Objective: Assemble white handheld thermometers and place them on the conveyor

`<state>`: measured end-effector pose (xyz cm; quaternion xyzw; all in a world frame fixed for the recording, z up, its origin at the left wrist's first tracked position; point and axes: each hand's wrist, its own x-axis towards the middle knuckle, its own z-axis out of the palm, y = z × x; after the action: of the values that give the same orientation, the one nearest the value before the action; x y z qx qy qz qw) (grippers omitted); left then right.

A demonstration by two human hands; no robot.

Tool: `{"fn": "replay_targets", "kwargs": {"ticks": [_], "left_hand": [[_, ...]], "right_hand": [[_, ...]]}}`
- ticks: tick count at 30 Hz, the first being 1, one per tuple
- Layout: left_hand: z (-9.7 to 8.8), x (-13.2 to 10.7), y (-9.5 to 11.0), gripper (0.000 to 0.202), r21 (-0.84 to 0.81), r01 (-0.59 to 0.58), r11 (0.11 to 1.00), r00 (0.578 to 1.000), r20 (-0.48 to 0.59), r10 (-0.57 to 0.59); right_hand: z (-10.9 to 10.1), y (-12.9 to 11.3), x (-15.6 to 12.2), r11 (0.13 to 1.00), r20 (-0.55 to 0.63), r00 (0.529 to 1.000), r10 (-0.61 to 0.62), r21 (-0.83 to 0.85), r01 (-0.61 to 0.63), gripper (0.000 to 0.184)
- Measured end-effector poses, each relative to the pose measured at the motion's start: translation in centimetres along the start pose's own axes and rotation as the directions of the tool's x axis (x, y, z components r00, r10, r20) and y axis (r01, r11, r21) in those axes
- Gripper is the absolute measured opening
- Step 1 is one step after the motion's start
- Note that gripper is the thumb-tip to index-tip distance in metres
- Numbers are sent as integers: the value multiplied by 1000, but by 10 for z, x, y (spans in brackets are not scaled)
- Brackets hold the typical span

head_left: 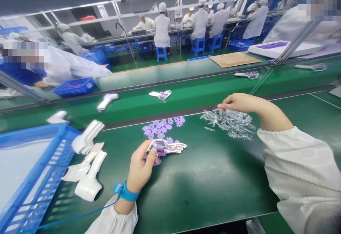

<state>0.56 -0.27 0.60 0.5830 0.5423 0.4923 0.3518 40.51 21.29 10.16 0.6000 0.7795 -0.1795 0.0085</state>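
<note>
My left hand [142, 164], with a blue band round the wrist, grips a white and purple handheld thermometer housing [174, 148]. The housing is open, its inside facing up, and a small grey screen and a bit of red show in it. Just behind it lie several flat purple plastic pieces [161, 125]. To the right, my right hand [231, 102] reaches over a heap of clear plastic pieces [231, 122]. Its thumb and forefinger are pinched together at the heap's far left edge; whatever lies between them is too small to make out.
White housing shells [89, 188] lie beside a blue crate [53, 170] on the left. Part-built thermometers [161, 94] rest on the green conveyor belt [191, 90] beyond my bench. Across it, a co-worker in white [64, 61] leans near a small blue bin [74, 87].
</note>
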Motion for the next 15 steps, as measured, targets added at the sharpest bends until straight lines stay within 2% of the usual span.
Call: {"fn": "replay_targets", "kwargs": {"ticks": [2, 3, 6, 9, 12, 15], "left_hand": [[0, 0, 0, 40, -3, -3, 1000, 1000, 1, 3], [0, 0, 0, 40, -3, -3, 1000, 1000, 0, 3], [0, 0, 0, 42, -3, -1, 1000, 1000, -2, 1], [0, 0, 2, 42, 2, -4, 1000, 1000, -3, 4], [0, 0, 2, 41, -8, -10, 1000, 1000, 2, 10], [-1, 0, -2, 42, -38, 1, 999, 1000, 4, 0]], "right_hand": [[0, 0, 1, 999, 51, 998, 35, 29, -36, 34], [0, 0, 1, 996, 65, 996, 61, 62, -65, 36], [-2, -4, -1, 985, 36, 992, 119, 118, -123, 34], [-4, -9, -3, 989, 13, 990, 144, 38, -144, 49], [-6, -11, -5, 987, -50, 986, 157, -27, -158, 45], [-8, -14, -6, 986, -167, 973, 160, -12, -165, 42]]}}
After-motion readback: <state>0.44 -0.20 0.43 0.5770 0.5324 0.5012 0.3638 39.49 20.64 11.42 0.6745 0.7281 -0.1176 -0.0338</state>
